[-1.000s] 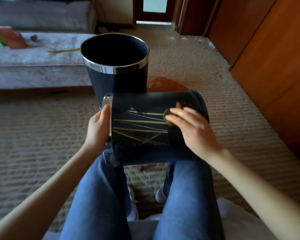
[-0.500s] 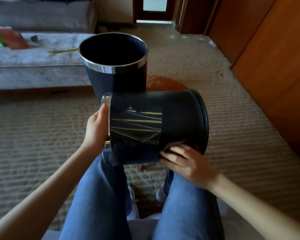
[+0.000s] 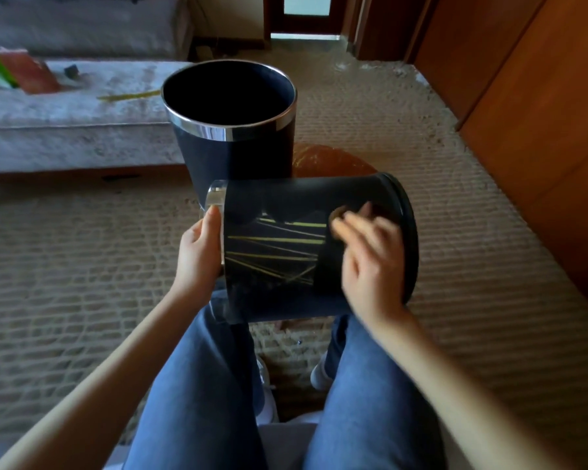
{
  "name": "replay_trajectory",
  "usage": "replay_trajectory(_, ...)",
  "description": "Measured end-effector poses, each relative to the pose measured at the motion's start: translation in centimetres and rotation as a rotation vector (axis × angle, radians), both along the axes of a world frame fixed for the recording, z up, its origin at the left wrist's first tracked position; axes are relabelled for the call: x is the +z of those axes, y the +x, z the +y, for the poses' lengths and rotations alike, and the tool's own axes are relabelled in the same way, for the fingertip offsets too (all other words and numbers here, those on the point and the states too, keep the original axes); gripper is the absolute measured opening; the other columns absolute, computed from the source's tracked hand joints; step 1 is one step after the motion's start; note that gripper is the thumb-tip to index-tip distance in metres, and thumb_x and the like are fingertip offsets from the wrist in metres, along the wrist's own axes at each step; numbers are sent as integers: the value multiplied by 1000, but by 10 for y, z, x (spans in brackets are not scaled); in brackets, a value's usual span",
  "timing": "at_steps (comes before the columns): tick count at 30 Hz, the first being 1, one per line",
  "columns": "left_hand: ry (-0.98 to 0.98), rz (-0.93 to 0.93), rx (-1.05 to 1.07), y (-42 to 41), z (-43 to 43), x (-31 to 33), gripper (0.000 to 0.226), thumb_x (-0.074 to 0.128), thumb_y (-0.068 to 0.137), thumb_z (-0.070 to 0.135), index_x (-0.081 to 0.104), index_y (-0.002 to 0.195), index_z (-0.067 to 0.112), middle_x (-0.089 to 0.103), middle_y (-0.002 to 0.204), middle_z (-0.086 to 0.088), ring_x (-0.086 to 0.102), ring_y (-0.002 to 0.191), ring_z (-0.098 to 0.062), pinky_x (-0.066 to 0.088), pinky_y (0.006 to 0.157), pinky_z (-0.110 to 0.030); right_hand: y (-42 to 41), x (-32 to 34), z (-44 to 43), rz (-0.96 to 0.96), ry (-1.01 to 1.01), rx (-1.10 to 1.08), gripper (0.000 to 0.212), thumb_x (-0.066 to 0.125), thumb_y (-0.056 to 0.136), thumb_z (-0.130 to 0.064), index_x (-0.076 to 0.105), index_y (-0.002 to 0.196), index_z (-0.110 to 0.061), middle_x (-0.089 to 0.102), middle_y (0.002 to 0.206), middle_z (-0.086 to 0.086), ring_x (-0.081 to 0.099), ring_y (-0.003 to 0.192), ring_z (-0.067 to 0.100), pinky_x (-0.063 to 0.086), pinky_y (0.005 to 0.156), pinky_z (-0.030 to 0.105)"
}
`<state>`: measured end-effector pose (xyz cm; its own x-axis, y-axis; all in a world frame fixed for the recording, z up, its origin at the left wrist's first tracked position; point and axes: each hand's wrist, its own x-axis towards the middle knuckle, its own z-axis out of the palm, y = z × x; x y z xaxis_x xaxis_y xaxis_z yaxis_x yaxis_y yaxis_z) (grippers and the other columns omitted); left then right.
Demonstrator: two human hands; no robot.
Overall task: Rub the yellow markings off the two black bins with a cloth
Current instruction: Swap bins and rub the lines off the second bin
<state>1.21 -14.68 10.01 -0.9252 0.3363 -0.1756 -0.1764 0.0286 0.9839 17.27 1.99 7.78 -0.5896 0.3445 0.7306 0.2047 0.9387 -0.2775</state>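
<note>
Trainee: Compared with half a second ago, what has moved?

Instructor: Right hand [image 3: 367, 259] has travelled from the lower near side of the lying bin [image 3: 279, 300] up onto its upper wall, near the base end. Left hand [image 3: 197, 252] and the bin have held position.

Trainee: State of each hand?

Instructor: Left hand grips the chrome rim [image 3: 214, 195] at the mouth end, thumb along the outside. Right hand lies over a small brown cloth [image 3: 337, 214] against the wall. Motion blur prevents saying whether its fingers curl round the cloth or press it flat.

Trainee: Location of the work?

Instructor: Lying bin rests on its side across the knees [image 3: 197, 385], mouth to the left. Yellow markings [image 3: 272, 252] run across the wall between the two hands. Upright bin [image 3: 231, 154] stands on the carpet [image 3: 82, 266] just behind it.

Trainee: Step in hand?

Instructor: Rubbing of the first bin, in my judgement early on, since most lines remain.

Trainee: Next move?

Instructor: Probably carry the cloth left onto the line ends. Apply firm pressure while the left hand braces against rolling.
</note>
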Motion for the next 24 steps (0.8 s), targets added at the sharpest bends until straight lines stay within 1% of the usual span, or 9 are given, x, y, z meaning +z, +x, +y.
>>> replay_trajectory(2,-2,0,4,-1,-1,-1,39,43,106,39,68,86,18,64,53,11,57,45,1,42,44,-13,7,-35,-45,-48,30,167,34,43,102,-5,71,121,-9,67,127,8,60,109,31,45,99,42)
replay_trajectory(4,-7,5,1,-2,0,-2,39,43,106,40,67,83,20,63,52,12,56,46,1,42,46,-15,12,-63,-70,-136,174,356,26,52,102,-10,73,118,-11,69,124,4,57,111,25,47,96,37)
replay_trajectory(6,-13,18,-2,-2,0,-3,40,43,106,40,66,80,20,61,51,13,54,44,1,41,46,-16,13,-68,-67,-212,325,514,22,64,96,-10,73,115,-13,71,119,1,60,109,22,50,90,35)
replay_trajectory(8,-2,26,-2,-2,-1,-4,40,43,106,39,66,79,21,61,51,13,53,44,2,41,44,-14,14,-54,-50,-230,388,560,22,60,97,-8,69,117,-12,71,119,4,62,109,24,49,92,37)
replay_trajectory(12,2,-6,8,-1,-2,-6,39,45,105,41,69,85,18,67,58,11,59,50,1,44,46,-15,14,-1,5,-93,250,276,29,49,99,-3,73,115,-8,69,122,10,58,104,31,45,97,39)
replay_trajectory(15,-2,-11,6,-1,-2,-7,39,44,105,41,68,86,17,65,55,12,57,47,1,43,44,-13,-2,34,33,0,-29,-2,31,51,91,4,73,110,-7,71,112,8,61,100,30,40,99,25)
replay_trajectory(17,-8,-1,8,-2,-2,-9,40,44,105,42,68,85,18,65,55,12,56,47,2,42,44,-13,-12,30,14,19,-78,-26,35,52,85,9,74,106,-8,71,111,8,59,98,31,40,97,28)
replay_trajectory(20,-20,7,-1,-3,-2,-11,41,43,105,43,68,83,19,65,57,12,56,49,1,42,47,-16,-8,-16,-56,-52,-25,193,33,45,98,1,74,112,-8,68,120,10,55,103,31,43,99,38)
replay_trajectory(24,3,16,-1,-4,-3,-15,41,46,105,42,71,82,19,71,68,7,63,64,-6,48,62,-27,-5,-56,-90,-211,169,530,16,62,98,-9,74,108,-6,71,115,12,64,102,31,52,92,42)
